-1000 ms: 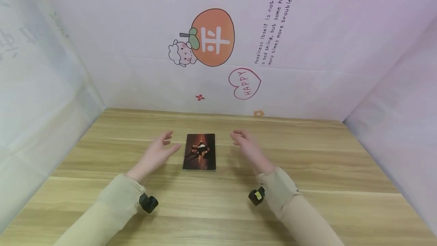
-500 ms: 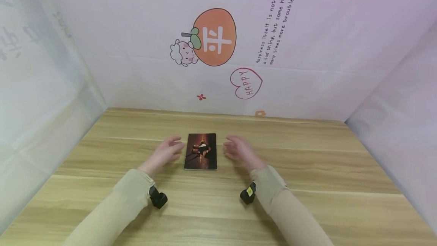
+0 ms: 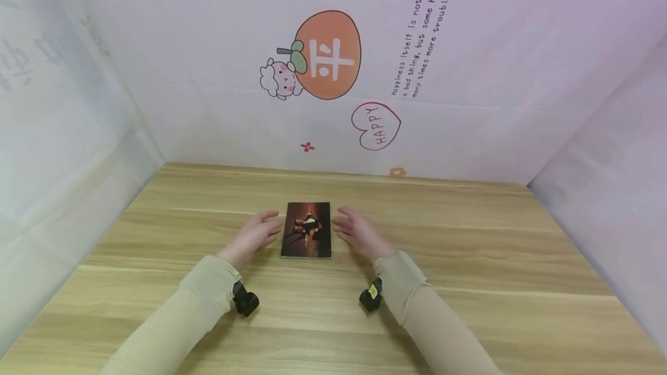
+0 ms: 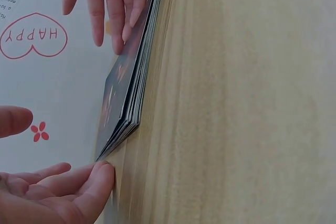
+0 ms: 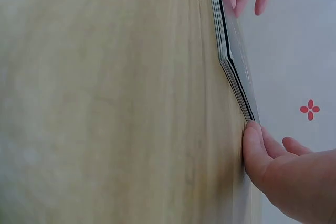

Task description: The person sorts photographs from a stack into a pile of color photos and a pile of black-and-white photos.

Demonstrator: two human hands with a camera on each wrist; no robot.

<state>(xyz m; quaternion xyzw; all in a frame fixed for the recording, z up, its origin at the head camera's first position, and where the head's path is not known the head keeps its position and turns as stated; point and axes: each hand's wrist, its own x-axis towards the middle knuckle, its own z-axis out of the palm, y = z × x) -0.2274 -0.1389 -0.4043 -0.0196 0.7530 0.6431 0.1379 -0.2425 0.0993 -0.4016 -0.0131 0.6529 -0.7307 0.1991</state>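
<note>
A stack of thin cards (image 3: 306, 230) lies flat on the wooden table, a dark reddish picture of figures on its top face. Both wrist views show the layered edges of the stack (image 4: 137, 77). My left hand (image 3: 252, 233) is at its left side, fingers loosely extended and fingertips close to the edge. On the opposite side, the fingertips of my right hand (image 3: 359, 233) are close to the right edge. In the right wrist view, a right fingertip (image 5: 252, 129) appears at the stack's corner; whether it touches cannot be told. Neither hand grips the stack.
Behind the table (image 3: 469, 247) rises a white printed cloth (image 3: 208, 74) with cartoon fruit and lettering. More pale cloth hangs at the left (image 3: 62, 149) and right. Each wrist carries a small black camera (image 3: 246, 300).
Both hands have moved inward toward the stack, the left one rightward and the right one leftward. The stack has stayed in place on the table.
</note>
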